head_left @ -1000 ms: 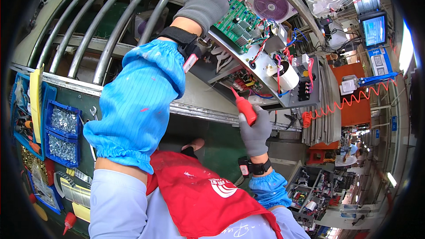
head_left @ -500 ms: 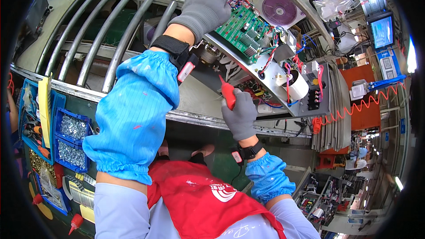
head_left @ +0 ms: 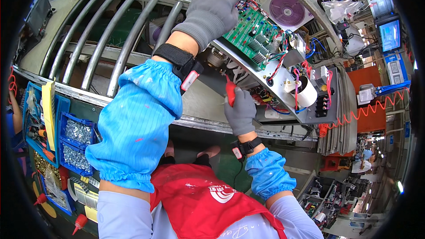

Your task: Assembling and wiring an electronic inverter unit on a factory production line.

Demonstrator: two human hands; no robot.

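Note:
An open grey metal chassis (head_left: 283,95) rests tilted on the bench, carrying a green circuit board (head_left: 254,35), bundled wires and a white cylinder (head_left: 306,94). My gloved left hand (head_left: 211,12) is closed around the chassis's far left end, its fingertips beside the wires there; part of its grip is hidden. Below the chassis's near side, my gloved right hand (head_left: 241,111) wraps around a red squeeze bottle (head_left: 230,93). The bottle's pointed nozzle is upward, near white leads and a coil-like part (head_left: 217,57) under the chassis edge.
Metal rollers (head_left: 128,46) lie to the left. Blue bins (head_left: 77,130) of small metal hardware and another red bottle (head_left: 79,223) stand at lower left. A purple fan (head_left: 287,9) sits beyond the board. A coiled orange hose (head_left: 349,117) stretches along the right.
The whole scene has shifted slightly rightward in view. The red bottle has turned a little more upright in my right hand. My left hand keeps its place at the chassis end.

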